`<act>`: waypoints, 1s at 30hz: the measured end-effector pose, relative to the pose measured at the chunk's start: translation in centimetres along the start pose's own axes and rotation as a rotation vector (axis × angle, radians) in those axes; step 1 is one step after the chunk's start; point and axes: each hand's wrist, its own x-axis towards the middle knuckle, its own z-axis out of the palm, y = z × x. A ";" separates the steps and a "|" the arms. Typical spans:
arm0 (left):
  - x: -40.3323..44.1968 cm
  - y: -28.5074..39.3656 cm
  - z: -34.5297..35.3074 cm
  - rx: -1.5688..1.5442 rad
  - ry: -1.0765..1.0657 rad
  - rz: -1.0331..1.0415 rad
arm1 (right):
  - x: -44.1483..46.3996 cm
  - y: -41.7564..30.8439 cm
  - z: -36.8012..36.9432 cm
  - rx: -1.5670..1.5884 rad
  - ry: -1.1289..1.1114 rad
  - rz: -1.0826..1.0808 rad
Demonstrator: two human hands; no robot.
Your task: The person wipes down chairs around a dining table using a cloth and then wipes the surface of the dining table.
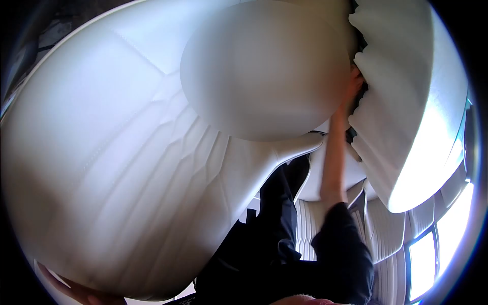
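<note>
A large white padded seat (147, 152) with stitched, quilted lines fills the left and middle of the head view. My left hand (84, 294) is at its lower left edge, fingers wrapped around the rim and partly cut off by the frame. My right arm reaches up past the seat's narrow end. At the wavy edge of a white upholstered panel (401, 91), my right hand (355, 84) meets a dark gap. A smooth blurred oval covers part of that hand, so its fingers and anything in them cannot be made out.
More white ribbed upholstery (384, 229) lies at the lower right, beside bright windows (423, 264). My dark-clothed legs (277, 213) are below the seat. Dim, unclear items (51, 35) show at the upper left.
</note>
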 end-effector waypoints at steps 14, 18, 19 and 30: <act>0.0 -0.9 -0.2 0.092 -0.014 0.105 | -7.2 -7.7 0.8 0.308 -0.253 -1.367; 0.2 -1.9 -0.5 0.222 -0.068 0.267 | -5.1 5.6 -0.8 -0.045 -0.341 -0.955; 0.1 -2.1 -0.5 0.285 -0.099 0.347 | -5.2 7.5 -1.7 -0.114 -0.177 -0.788; -2.0 0.4 1.0 0.105 -0.099 0.675 | -20.8 7.2 -7.6 0.440 -0.152 0.469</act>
